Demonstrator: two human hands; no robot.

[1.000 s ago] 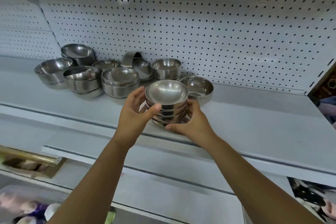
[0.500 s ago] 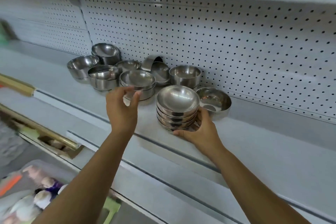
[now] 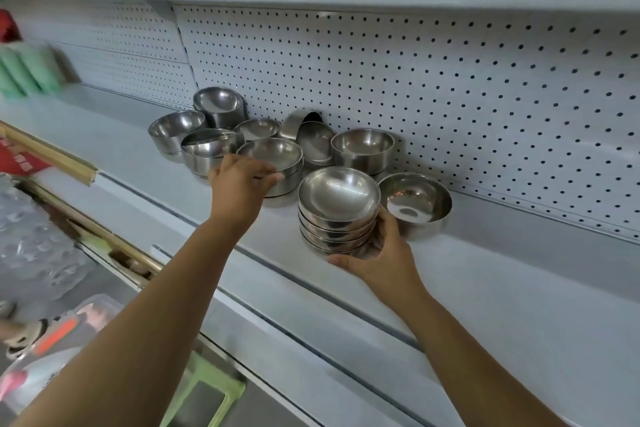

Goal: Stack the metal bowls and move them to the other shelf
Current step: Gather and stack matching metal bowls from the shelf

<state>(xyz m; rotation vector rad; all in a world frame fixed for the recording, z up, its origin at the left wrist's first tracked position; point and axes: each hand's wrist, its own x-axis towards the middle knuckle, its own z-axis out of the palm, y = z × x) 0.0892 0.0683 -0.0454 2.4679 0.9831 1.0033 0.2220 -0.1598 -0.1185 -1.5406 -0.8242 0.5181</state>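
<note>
So, a stack of shallow bowls (image 3: 338,208) is sat on the white shelf (image 3: 467,291), roughly midway between its front edge and its back edge. It's cupped low down by the right hand (image 3: 375,250), with the thumb wrapped across the near side of the bottom bowl and the fingers curled round the right side.

A two-bowl pile (image 3: 273,158), just left of the stack and further back, is gripped at its near rim by the left hand (image 3: 242,180), fingers and thumb closed on the top bowl's edge.

A single bowl (image 3: 415,206) is parked just right of the stack. The other bowls (image 3: 362,149) are bunched along the back edge against the pegboard (image 3: 433,80), one tipped on its side.
</note>
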